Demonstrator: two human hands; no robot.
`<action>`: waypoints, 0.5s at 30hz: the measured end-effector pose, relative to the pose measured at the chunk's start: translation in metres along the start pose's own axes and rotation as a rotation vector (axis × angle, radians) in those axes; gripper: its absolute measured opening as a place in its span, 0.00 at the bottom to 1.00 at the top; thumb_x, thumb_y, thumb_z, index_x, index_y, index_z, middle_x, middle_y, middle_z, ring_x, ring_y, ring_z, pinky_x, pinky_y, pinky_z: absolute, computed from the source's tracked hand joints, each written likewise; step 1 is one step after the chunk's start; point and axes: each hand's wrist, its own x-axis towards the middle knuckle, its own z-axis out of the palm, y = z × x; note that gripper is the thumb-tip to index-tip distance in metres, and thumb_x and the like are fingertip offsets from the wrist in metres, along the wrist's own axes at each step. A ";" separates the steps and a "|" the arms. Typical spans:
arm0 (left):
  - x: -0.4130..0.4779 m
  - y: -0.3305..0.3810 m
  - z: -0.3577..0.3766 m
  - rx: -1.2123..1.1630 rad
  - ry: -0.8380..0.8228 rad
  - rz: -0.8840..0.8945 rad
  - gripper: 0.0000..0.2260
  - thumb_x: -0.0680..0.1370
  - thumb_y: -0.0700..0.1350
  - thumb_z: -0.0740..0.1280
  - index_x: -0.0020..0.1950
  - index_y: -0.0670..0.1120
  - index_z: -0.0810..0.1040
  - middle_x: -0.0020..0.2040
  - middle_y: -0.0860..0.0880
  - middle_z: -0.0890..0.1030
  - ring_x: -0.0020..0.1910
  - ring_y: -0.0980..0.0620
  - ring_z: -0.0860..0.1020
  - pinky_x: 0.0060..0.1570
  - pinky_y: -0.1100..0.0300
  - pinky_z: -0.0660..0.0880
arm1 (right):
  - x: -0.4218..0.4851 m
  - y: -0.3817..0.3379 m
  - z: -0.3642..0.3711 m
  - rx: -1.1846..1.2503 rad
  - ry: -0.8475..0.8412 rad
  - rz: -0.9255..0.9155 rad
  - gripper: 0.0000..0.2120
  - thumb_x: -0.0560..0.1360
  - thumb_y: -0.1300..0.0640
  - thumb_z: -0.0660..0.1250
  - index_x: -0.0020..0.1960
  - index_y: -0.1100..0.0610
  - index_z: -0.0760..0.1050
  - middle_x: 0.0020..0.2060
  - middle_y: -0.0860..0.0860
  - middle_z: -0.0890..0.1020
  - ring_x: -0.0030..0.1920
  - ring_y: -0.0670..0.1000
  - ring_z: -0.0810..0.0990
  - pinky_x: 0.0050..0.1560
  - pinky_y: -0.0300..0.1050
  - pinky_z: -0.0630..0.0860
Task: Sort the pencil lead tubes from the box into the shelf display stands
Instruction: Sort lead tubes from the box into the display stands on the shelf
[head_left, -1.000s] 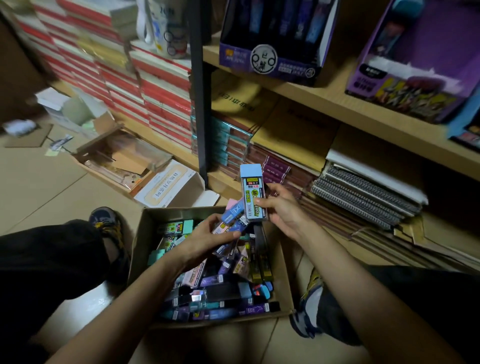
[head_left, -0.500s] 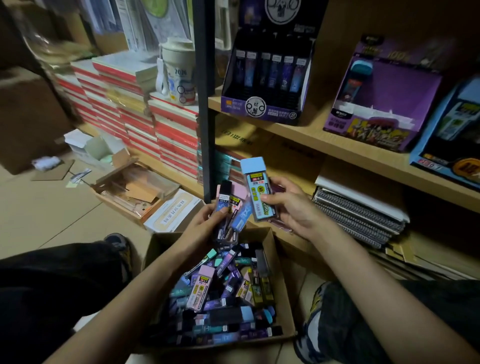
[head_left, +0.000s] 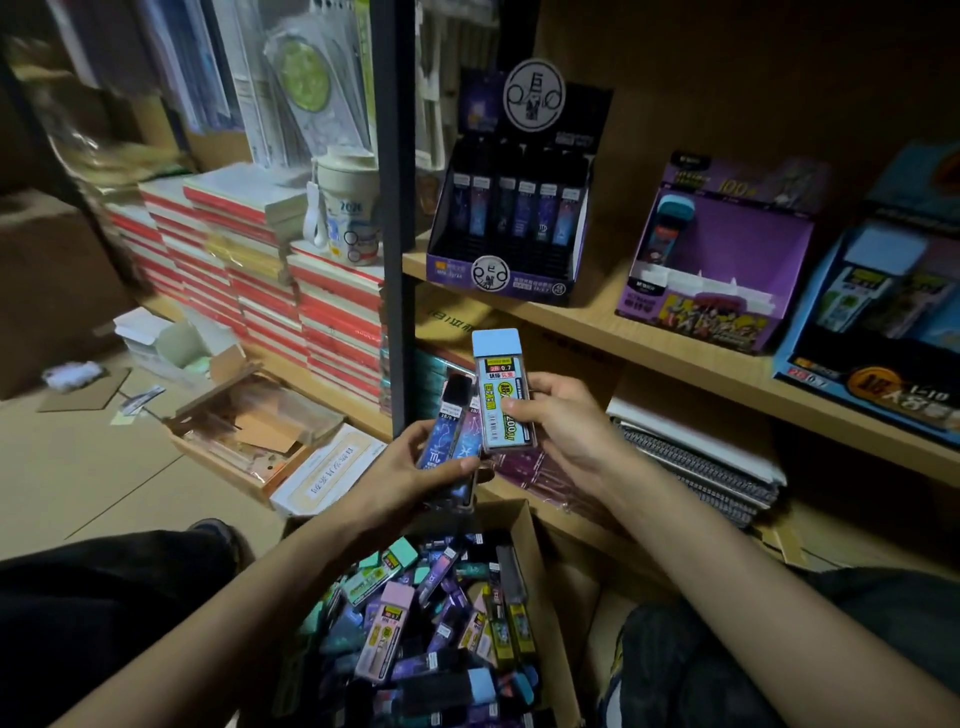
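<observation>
Risen above the box (head_left: 536, 571) rim, left hand (head_left: 410, 470) and right hand (head_left: 569, 423) grip tubes (head_left: 500, 387).

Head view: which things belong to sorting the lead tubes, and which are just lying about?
Job: blue-capped tube in right hand; dark tubes in left hand; cardboard box; black stand; purple stand; blue stand.
Lying about: mug; red book stacks; spiral notebooks; floor carton.
</observation>
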 end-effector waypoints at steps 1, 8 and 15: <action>0.002 0.005 0.001 0.003 -0.003 0.017 0.25 0.64 0.42 0.74 0.59 0.46 0.71 0.56 0.43 0.80 0.47 0.46 0.83 0.39 0.57 0.81 | 0.002 -0.006 -0.002 0.011 0.003 -0.001 0.11 0.76 0.66 0.64 0.57 0.58 0.73 0.46 0.55 0.83 0.42 0.50 0.85 0.38 0.46 0.82; 0.017 0.053 -0.001 -0.050 -0.030 0.072 0.27 0.68 0.39 0.72 0.66 0.41 0.69 0.60 0.38 0.79 0.56 0.40 0.80 0.46 0.52 0.80 | 0.013 -0.050 -0.023 -0.039 0.055 -0.138 0.10 0.74 0.67 0.66 0.51 0.55 0.75 0.43 0.52 0.84 0.40 0.47 0.85 0.35 0.39 0.79; 0.046 0.094 0.015 0.025 -0.078 0.206 0.29 0.65 0.45 0.78 0.62 0.46 0.72 0.52 0.43 0.83 0.49 0.46 0.83 0.41 0.57 0.80 | 0.008 -0.076 -0.060 0.035 0.167 -0.307 0.04 0.76 0.59 0.65 0.49 0.54 0.78 0.42 0.47 0.85 0.49 0.48 0.83 0.51 0.47 0.77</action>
